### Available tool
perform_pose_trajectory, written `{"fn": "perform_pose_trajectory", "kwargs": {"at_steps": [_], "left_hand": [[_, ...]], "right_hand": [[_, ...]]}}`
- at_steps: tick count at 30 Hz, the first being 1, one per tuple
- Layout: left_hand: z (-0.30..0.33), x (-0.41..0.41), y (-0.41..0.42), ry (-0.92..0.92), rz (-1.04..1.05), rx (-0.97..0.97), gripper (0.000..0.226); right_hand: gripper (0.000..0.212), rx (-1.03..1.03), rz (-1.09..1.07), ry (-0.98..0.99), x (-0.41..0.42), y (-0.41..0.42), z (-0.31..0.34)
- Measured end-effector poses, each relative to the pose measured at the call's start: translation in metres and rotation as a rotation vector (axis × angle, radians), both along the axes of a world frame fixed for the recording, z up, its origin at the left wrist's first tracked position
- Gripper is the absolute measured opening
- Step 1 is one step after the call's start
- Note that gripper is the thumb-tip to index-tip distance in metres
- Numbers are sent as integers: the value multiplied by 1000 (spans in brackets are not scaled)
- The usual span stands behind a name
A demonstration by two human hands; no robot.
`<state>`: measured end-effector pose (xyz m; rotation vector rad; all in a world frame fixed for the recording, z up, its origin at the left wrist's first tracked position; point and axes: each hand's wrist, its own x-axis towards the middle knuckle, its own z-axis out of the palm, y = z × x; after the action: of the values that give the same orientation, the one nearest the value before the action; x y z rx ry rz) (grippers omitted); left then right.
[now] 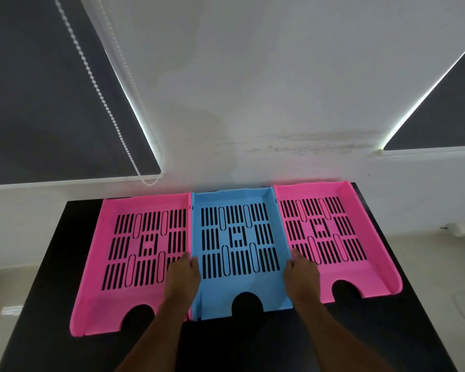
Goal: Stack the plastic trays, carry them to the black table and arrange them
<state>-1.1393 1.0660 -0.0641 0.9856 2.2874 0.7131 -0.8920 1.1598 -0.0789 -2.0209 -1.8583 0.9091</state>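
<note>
Three slotted plastic trays lie side by side on the black table (pixel 51 304). A blue tray (pixel 236 210) is in the middle, with a pink tray (pixel 113 304) on its left and another pink tray (pixel 360 272) on its right. My left hand (pixel 183 277) grips the blue tray's left wall, thumb inside the tray. Along the tray's right wall, my right hand (pixel 302 277) holds on in the same way. All three trays sit flat with their notched fronts facing me.
The table's far edge stands against a white wall (pixel 253 103). Dark window blinds hang at the upper left (pixel 51 103) and upper right (pixel 440 103), with a bead chain (pixel 100 98) on the left one. Pale floor shows on both sides of the table.
</note>
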Motion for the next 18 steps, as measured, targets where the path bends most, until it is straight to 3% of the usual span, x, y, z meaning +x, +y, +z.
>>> {"fn": "perform_pose_trajectory", "kwargs": {"at_steps": [18], "left_hand": [[-1,3,-34,55,-74,-26,34]], "right_hand": [[14,-5,65,81,23,-33,20]]}}
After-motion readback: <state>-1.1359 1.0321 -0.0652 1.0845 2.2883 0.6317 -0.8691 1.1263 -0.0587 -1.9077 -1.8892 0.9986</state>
